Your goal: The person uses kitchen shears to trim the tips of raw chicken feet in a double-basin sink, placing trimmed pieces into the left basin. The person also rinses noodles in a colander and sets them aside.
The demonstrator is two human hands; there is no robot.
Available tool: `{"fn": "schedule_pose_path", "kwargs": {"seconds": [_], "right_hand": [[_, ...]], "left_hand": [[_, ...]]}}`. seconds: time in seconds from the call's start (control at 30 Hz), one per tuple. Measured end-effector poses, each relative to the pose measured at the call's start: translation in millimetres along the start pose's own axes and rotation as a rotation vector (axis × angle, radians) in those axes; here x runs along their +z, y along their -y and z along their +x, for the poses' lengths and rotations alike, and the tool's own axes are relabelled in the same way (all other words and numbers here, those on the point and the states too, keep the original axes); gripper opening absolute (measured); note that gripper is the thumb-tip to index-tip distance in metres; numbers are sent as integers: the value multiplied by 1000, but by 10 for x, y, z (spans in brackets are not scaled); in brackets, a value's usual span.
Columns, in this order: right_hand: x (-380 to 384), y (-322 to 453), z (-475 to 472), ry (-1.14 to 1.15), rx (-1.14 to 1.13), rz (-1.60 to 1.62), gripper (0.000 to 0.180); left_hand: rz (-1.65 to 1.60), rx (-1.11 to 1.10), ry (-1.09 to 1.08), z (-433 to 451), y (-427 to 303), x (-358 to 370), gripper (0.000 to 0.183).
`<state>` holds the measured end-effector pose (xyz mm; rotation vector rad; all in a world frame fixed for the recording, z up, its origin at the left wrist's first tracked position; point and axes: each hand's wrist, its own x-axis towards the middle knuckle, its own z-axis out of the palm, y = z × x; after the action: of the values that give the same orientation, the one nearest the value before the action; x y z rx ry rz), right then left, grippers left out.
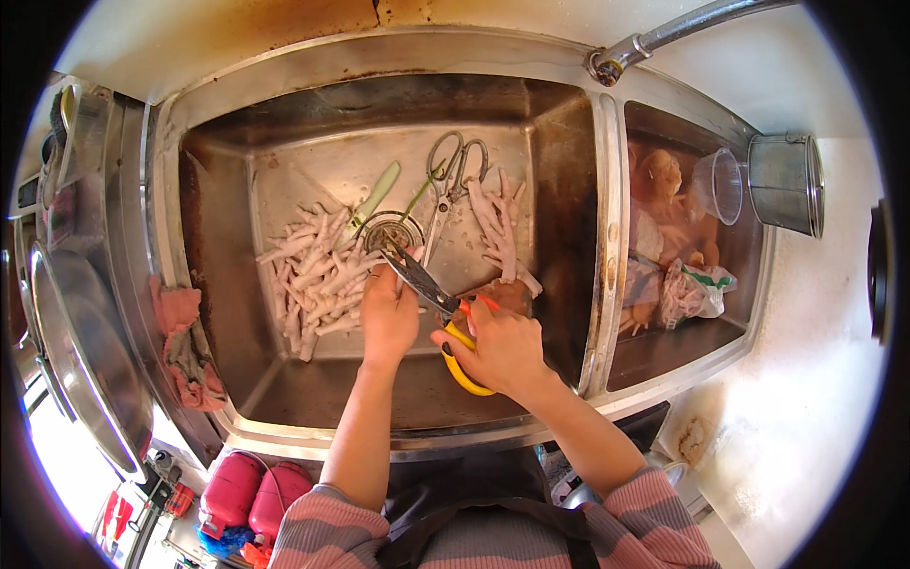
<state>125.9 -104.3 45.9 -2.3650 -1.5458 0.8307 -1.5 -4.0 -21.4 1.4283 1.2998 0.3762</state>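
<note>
My right hand (pixel 501 341) grips kitchen scissors (pixel 426 284) with yellow and orange handles, the dark blades slightly apart. Their tips reach over the fingers of my left hand (pixel 392 306), which is closed around a pale chicken foot (pixel 417 252), mostly hidden by fingers and blades. Both hands are over the large steel sink basin (pixel 384 391), close to its drain (pixel 389 229). A big pile of chicken feet (pixel 316 274) lies to the left of my left hand. A smaller group of chicken feet (pixel 501 220) rests at the right side of the basin.
All-metal scissors (pixel 442 206) and a green vegetable piece (pixel 380 188) lie beyond the drain. The right-hand basin holds water, poultry (pixel 661 171), a plastic bag (pixel 693 291) and a clear tub (pixel 718 186). A faucet pipe (pixel 625 55) juts in above. A cloth (pixel 186 348) drapes the left rim.
</note>
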Motion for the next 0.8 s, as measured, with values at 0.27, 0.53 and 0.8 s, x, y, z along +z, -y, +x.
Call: {"fn": "schedule_pose_path", "kwargs": {"seconds": [0.27,0.53,0.8], "right_hand": [[164,-87,-12,6,125,141,52],[141,-368,43,-107,467,567,50],[-100,-522,-131,-100,518,741,48]], "left_hand": [[363,-163,-248,14,25,-234,34],[371,21,-28,209,-7,598,34],[38,-332,149,416,137,1481,45]]}}
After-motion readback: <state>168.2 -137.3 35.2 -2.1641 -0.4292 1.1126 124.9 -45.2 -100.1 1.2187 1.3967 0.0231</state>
